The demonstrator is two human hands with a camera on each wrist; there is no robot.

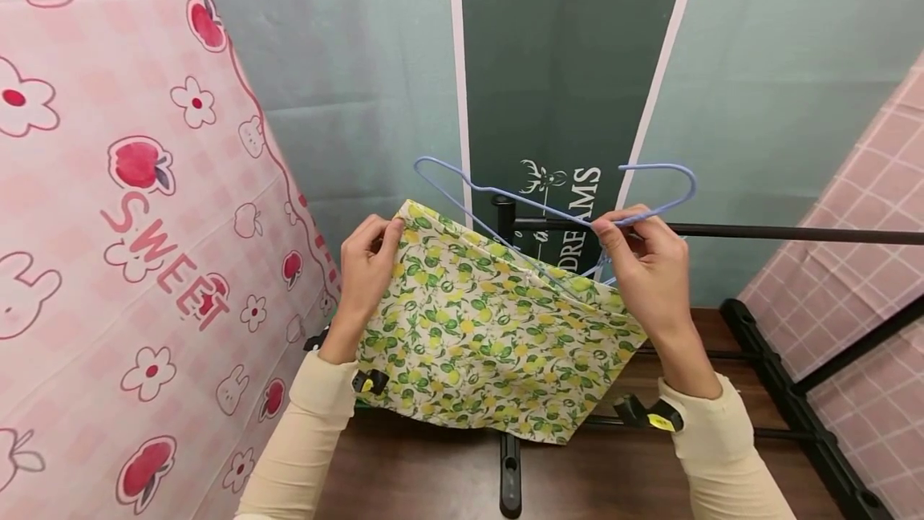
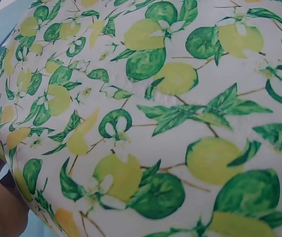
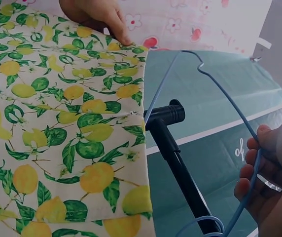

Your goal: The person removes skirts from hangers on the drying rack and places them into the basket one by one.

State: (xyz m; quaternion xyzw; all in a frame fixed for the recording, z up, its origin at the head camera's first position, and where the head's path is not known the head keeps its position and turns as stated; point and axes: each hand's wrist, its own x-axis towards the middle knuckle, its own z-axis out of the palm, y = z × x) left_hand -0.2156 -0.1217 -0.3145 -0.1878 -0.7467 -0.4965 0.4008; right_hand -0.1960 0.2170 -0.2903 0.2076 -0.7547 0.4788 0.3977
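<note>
Left hand (image 1: 366, 263) pinches the lemon-print cloth (image 1: 484, 327) at center; right hand (image 1: 642, 263) grips the blue hanger (image 1: 650, 171), the black rail (image 1: 758, 231) crossing right behind it.

The person wears long cream sleeves, snug to the wrists (faintly creased at the cuffs); the left hand (image 1: 364, 267) and right hand (image 1: 646, 271) are bare, without rings.

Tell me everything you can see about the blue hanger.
The blue hanger is thin wire, seemingly with a pale blue coating, bent into rounded shoulders at both ends. It sits tilted above the black rail, partly hidden behind the lemon-print cloth. The right hand pinches its right shoulder; the left hand holds the cloth's corner. Its hook is not clearly visible.
</note>
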